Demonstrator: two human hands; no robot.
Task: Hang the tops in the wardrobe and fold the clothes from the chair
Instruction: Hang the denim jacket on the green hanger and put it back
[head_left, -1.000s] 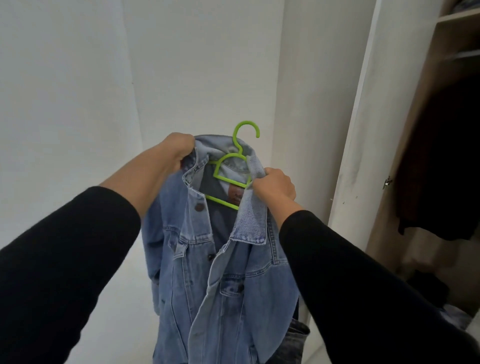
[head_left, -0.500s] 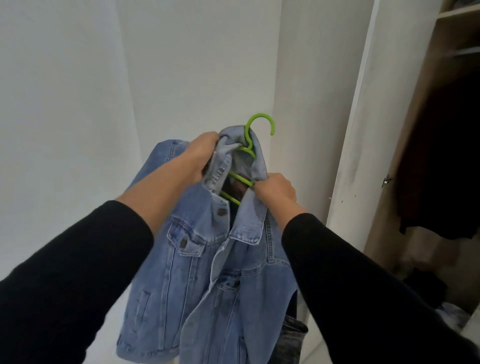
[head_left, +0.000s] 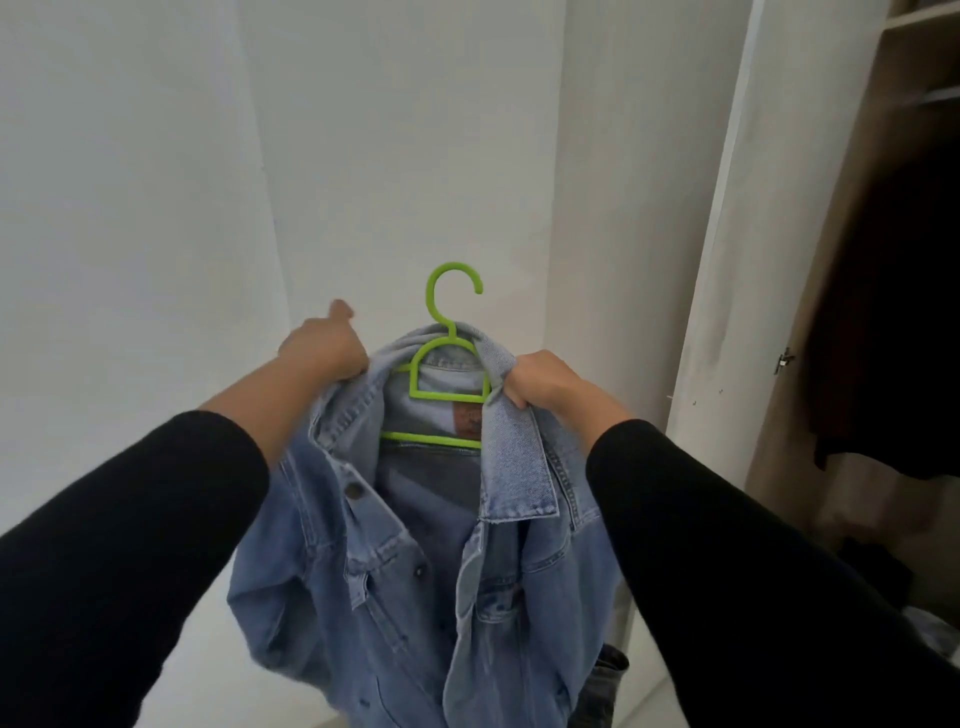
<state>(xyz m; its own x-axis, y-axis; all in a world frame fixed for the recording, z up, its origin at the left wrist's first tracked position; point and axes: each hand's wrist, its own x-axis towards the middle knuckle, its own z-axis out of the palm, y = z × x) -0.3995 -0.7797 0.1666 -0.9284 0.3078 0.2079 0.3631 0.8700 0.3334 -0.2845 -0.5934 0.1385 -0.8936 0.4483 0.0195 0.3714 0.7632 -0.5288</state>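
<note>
A light blue denim jacket (head_left: 415, 561) hangs in front of me on a bright green plastic hanger (head_left: 447, 364), whose hook pokes up above the collar. My left hand (head_left: 324, 345) grips the jacket's left shoulder by the collar, one finger sticking out. My right hand (head_left: 545, 382) pinches the right side of the collar and the hanger's end. The jacket's front is unbuttoned and its lower part drops out of view.
The open wardrobe (head_left: 883, 260) stands at the right, with a dark garment (head_left: 893, 338) hanging inside and a white door panel (head_left: 727, 260) in front. White walls fill the left and centre. A dark denim piece (head_left: 605, 686) shows at the bottom.
The jacket has been spread on the hanger. My left hand moved left and out to the shoulder; the hanger now sits square inside the collar with its hook upright.
</note>
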